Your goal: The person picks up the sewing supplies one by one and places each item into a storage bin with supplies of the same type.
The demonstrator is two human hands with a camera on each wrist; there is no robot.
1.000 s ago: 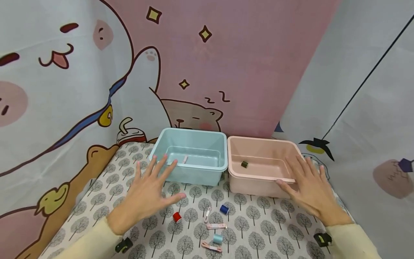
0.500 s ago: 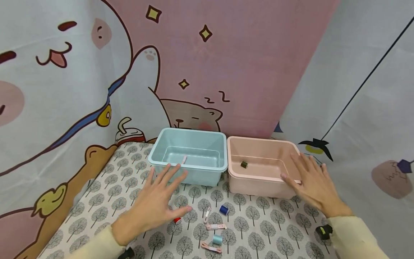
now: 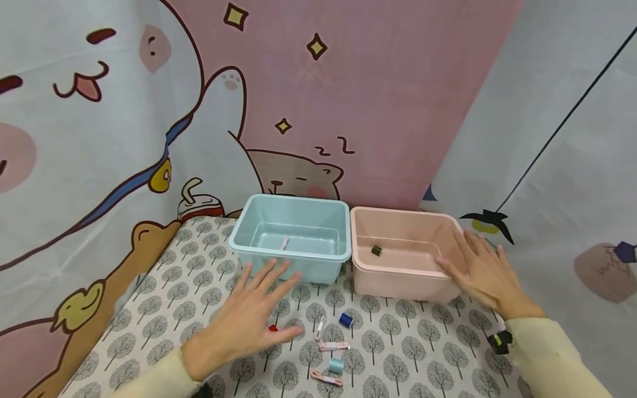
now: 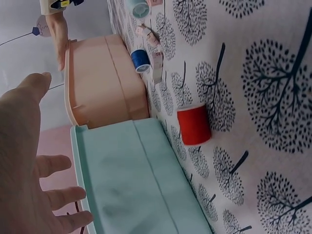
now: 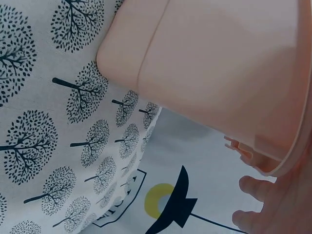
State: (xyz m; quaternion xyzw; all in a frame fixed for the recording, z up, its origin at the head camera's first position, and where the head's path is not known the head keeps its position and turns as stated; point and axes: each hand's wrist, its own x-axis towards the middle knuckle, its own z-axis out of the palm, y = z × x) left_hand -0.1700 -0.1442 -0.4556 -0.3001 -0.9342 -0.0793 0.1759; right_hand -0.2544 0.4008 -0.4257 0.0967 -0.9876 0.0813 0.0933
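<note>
My left hand (image 3: 251, 320) hovers with fingers spread in front of the light blue bin (image 3: 288, 257), holding nothing. Below it lies a red thread spool (image 4: 194, 124), mostly covered by the hand in the head view. My right hand (image 3: 490, 276) is at the right end of the pink bin (image 3: 403, 271), fingers extended over its rim; whether it touches cannot be told. A dark green thread spool (image 3: 376, 250) lies in the pink bin. Inside the light blue bin is a small pale pink strip (image 3: 285, 242).
A dark blue spool (image 3: 345, 320) and a light blue spool (image 3: 336, 365) lie on the tree-print cloth (image 3: 413, 348). Near them are folded pink tape-like strips (image 3: 333, 346) and a small whitish one (image 3: 320, 328). A cartoon-print curtain (image 3: 378, 110) hangs behind the bins.
My left hand has moved right and toward me, away from the light blue bin and over the red spool. The right hand has shifted slightly right along the pink bin.
</note>
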